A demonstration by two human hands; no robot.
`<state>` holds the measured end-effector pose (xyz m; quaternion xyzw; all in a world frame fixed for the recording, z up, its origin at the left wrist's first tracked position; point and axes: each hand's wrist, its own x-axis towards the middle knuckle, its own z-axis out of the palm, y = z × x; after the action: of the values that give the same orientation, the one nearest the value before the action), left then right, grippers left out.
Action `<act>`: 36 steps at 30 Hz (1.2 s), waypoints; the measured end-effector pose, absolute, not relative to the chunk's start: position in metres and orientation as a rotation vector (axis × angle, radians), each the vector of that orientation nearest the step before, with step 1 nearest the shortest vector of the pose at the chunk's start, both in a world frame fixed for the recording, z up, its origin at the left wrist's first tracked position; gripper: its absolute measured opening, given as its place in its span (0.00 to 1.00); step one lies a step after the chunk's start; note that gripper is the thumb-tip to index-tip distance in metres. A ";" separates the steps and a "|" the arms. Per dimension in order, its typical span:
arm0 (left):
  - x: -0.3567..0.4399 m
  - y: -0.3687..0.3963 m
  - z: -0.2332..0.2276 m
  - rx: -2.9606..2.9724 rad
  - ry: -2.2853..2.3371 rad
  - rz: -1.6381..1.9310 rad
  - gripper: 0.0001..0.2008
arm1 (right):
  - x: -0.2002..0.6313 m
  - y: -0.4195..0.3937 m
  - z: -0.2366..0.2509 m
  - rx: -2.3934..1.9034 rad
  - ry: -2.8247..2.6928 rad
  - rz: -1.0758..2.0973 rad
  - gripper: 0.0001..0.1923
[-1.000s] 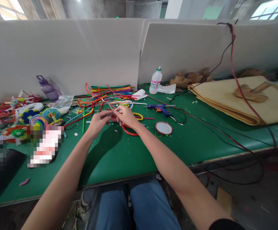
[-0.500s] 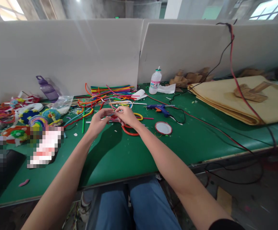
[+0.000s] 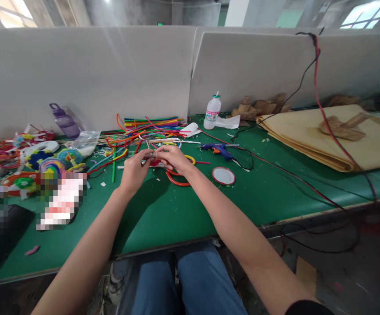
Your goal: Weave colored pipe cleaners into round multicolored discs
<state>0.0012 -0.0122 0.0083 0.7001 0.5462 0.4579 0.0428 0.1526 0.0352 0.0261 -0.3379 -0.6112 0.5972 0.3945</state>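
Note:
Both my hands meet above the green table (image 3: 163, 210), just in front of a heap of coloured pipe cleaners (image 3: 150, 127). My left hand (image 3: 135, 168) and my right hand (image 3: 173, 158) pinch the same thin stick (image 3: 149, 147) with a pipe cleaner on it, fingertips almost touching. A red pipe-cleaner loop (image 3: 176, 179) lies on the table under my right wrist. Just what is wound on the stick is too small to tell.
A blue glue gun (image 3: 217, 149) and a round red-rimmed lid (image 3: 223, 175) lie right of my hands. A white bottle (image 3: 212, 113), a purple bottle (image 3: 65, 121), finished colourful craft pieces (image 3: 42, 159), tan sheets (image 3: 327, 135) and a red-black cable (image 3: 321, 105) surround the spot. White partitions (image 3: 111, 74) stand behind.
My two hands have closed in on each other and sunk slightly; the stick's tip has tilted lower between the fingers. Nothing else on the table has shifted.

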 end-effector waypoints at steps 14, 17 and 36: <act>0.001 -0.014 0.016 1.926 1.576 1.386 0.15 | 0.158 0.036 0.029 -0.789 -1.647 1.600 0.03; 0.001 -0.012 0.014 1.887 1.555 1.421 0.15 | 0.160 0.038 0.033 -0.810 -1.604 1.593 0.07; 0.003 -0.006 0.005 1.684 1.375 1.618 0.09 | 0.156 0.040 0.026 -0.805 -1.747 1.483 0.06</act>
<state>0.0025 -0.0056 0.0049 0.6070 0.4956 0.5832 0.2141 0.1556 0.0403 0.0259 -0.3106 -0.6740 0.5723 0.3488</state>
